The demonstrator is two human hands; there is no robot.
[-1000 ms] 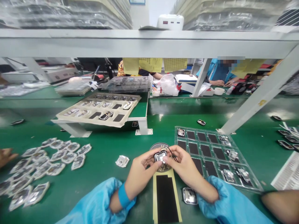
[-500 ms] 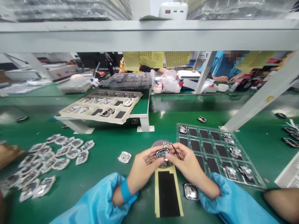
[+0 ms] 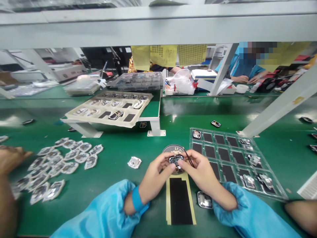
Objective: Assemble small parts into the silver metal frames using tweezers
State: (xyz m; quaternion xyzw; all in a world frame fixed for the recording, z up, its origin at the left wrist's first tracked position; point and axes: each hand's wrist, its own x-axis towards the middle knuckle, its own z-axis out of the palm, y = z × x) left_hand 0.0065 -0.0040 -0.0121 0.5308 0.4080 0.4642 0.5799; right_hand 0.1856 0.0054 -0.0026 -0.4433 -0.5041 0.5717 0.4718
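Observation:
My left hand [image 3: 155, 177] and my right hand [image 3: 201, 172] meet over the green bench, both pinching a small rectangular watch case [image 3: 175, 160]. Black tweezers [image 3: 189, 160] stick up from my right hand's fingers. Just behind the case sits a round metal mesh dish [image 3: 170, 148] with small parts. A black pad on a yellowish card [image 3: 180, 205] lies below my hands. Another watch case [image 3: 204, 200] rests beside my right wrist.
A clear compartment tray [image 3: 232, 158] with several cases lies right. Several bagged parts [image 3: 59, 162] are spread left, one loose bag [image 3: 134, 162] nearer. A beige tray [image 3: 109, 112] stands on a white stand. Another person's arm [image 3: 8, 185] is at far left, another forearm [image 3: 302, 215] at lower right. People work across the bench.
The view tilted down slightly, so everything sits a little higher and rightward. My hands keep holding the case together; the arm at far left has come further into view.

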